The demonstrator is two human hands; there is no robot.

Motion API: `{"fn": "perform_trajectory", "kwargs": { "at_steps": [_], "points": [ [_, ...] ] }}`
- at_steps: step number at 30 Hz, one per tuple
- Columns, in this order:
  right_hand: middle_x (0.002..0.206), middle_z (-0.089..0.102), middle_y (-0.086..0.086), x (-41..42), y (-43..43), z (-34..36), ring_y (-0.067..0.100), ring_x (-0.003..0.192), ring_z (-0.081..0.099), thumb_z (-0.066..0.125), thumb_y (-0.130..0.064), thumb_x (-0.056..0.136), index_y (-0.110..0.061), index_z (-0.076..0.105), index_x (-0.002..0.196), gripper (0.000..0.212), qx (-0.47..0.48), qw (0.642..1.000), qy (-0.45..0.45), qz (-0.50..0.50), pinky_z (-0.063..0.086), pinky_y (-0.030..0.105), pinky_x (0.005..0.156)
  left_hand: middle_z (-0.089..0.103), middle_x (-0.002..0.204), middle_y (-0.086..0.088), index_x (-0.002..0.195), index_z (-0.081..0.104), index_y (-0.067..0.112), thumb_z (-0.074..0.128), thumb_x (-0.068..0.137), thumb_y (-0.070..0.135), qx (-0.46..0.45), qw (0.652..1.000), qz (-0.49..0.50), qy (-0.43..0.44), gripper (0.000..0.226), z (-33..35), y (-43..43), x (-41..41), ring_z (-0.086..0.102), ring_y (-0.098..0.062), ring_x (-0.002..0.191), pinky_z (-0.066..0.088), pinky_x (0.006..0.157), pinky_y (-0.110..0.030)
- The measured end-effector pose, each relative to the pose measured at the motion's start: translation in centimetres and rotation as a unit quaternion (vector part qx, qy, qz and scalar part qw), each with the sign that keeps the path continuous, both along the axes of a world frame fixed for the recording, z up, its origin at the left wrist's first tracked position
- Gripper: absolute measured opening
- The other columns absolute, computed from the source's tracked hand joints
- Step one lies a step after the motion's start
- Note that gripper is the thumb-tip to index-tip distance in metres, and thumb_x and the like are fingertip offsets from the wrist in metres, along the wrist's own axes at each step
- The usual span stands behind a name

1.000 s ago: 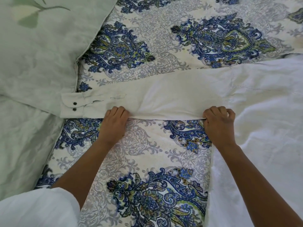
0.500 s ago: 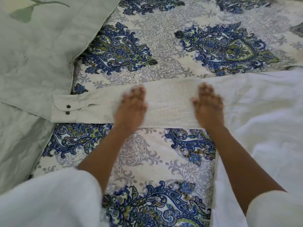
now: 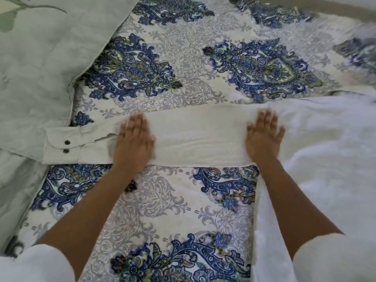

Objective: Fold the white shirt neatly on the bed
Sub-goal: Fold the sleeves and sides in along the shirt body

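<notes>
The white shirt [image 3: 325,159] lies spread over the right side of the bed. Its long sleeve [image 3: 199,135] stretches flat to the left across the patterned cover, ending in a cuff [image 3: 61,145] with two dark buttons. My left hand [image 3: 133,143] lies flat on the sleeve near the cuff end, fingers straight. My right hand [image 3: 263,135] presses flat where the sleeve meets the shirt body, fingers spread. Neither hand grips the cloth.
The bed cover [image 3: 162,200] is cream with blue paisley patterns. A pale green quilt [image 3: 40,68] overlaps the cover at the left, and the cuff rests on its edge. My white sleeves show at the bottom corners.
A second ago both hands gripped the sleeve's near edge with curled fingers. They let go, moved up onto the sleeve, and now lie flat on it, spread a little farther apart.
</notes>
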State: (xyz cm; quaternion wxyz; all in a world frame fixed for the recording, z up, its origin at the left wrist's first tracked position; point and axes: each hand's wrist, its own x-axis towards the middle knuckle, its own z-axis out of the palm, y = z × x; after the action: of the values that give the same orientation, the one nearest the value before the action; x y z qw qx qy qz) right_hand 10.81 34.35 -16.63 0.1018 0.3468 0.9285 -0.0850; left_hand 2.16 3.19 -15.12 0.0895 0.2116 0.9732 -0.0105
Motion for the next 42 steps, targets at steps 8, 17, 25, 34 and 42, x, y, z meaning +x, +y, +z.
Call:
{"fn": "perform_trajectory", "kwargs": {
  "at_steps": [8,17,25,34,42],
  "points": [
    [0.158,-0.009,-0.003,-0.1,-5.3,-0.2,0.019,0.145,-0.008,0.012,-0.042,0.099,-0.022,-0.005,0.149,0.056,0.008,0.985,0.023,0.169,-0.002,0.047,0.116,-0.011,0.156,-0.005,0.148,-0.008,0.012,0.002,0.095,0.04,0.018,0.995,-0.097,0.008,0.061,-1.7,3.5,2.0,-0.008,-0.02,0.145,-0.004,0.117,-0.038],
    [0.155,0.023,0.003,8.7,-0.6,2.9,0.018,0.145,0.013,0.021,-0.03,0.097,-0.014,0.03,0.145,0.052,-0.072,0.981,0.179,-0.018,0.004,0.037,0.117,0.023,0.154,-0.009,0.145,0.028,0.007,0.012,0.092,0.036,0.171,0.97,-0.16,-0.06,0.062,2.5,10.0,7.8,0.016,-0.023,0.144,0.008,0.114,-0.032],
    [0.158,0.002,0.003,14.5,2.5,1.9,0.016,0.146,-0.001,0.021,-0.035,0.1,-0.011,0.003,0.149,0.057,-0.081,0.972,0.189,-0.117,-0.005,0.028,0.115,0.019,0.156,0.002,0.148,0.023,0.016,-0.012,0.08,0.047,0.118,0.981,-0.133,-0.078,0.082,2.1,14.6,12.4,0.012,-0.015,0.145,0.003,0.117,-0.036],
    [0.158,-0.001,-0.005,24.6,4.6,0.2,0.017,0.146,-0.004,0.013,-0.04,0.097,-0.027,0.006,0.15,0.054,0.023,0.981,0.003,-0.194,-0.005,0.048,0.115,0.009,0.158,0.001,0.149,0.016,0.017,0.002,0.093,0.041,-0.006,0.961,-0.275,-0.038,0.063,0.4,20.7,15.0,0.004,-0.018,0.146,-0.001,0.116,-0.042],
    [0.158,-0.001,-0.004,21.2,3.9,-0.5,0.014,0.146,-0.004,0.015,-0.033,0.099,-0.019,0.004,0.15,0.054,0.006,0.994,0.065,-0.084,-0.007,0.04,0.116,0.026,0.154,-0.008,0.145,0.029,0.008,0.023,0.094,0.035,0.066,0.948,-0.311,-0.035,0.058,-0.8,25.9,20.1,0.025,-0.02,0.142,0.016,0.115,-0.036]
  ]
}}
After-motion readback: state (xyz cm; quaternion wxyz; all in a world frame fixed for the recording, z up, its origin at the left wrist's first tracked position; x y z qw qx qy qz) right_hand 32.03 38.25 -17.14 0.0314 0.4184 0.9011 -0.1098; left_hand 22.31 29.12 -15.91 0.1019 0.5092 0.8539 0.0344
